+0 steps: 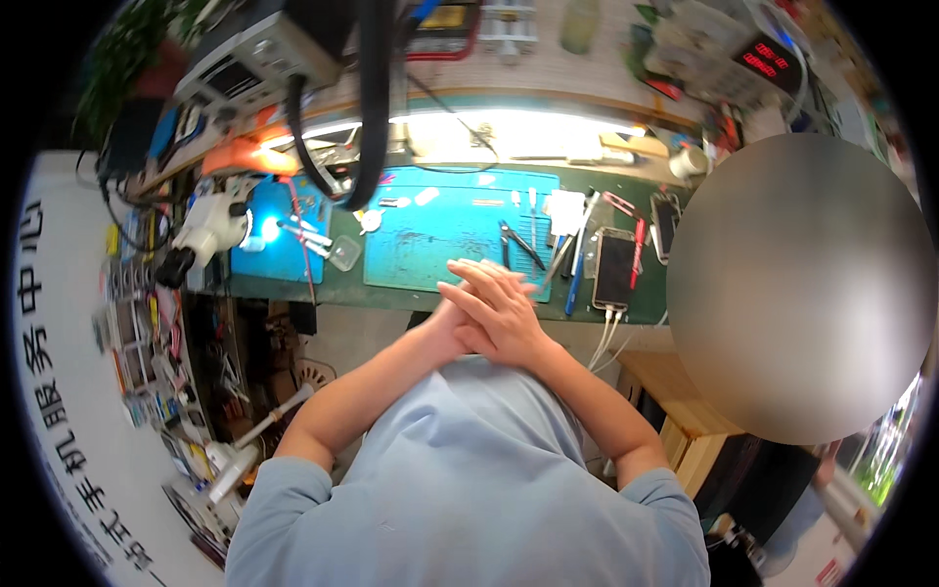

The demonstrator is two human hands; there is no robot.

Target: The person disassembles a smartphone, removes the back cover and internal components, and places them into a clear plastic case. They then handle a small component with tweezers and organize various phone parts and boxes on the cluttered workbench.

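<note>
My two hands meet in front of my chest, just off the near edge of the workbench. My right hand point(507, 319) lies across the left, its fingers stretched and spread toward the upper left. Beneath it, my left hand point(450, 329) is partly covered; its blurred fingertips stick out past the right hand. I see nothing held in either. Just beyond them is a worn blue work mat point(430, 249) with black-handled pliers point(520, 245) on it. To the right, a dark-screened phone point(614, 269) with white cables plugged in lies beside pen-like tools and a red probe point(639, 254).
A white microscope point(210, 223) lights a smaller blue mat point(279, 256) at the left. A black curved arm point(374, 108) hangs over the bench. Another phone point(665, 225) lies at the right, near a large blurred round patch. Behind stands a shelf with instruments.
</note>
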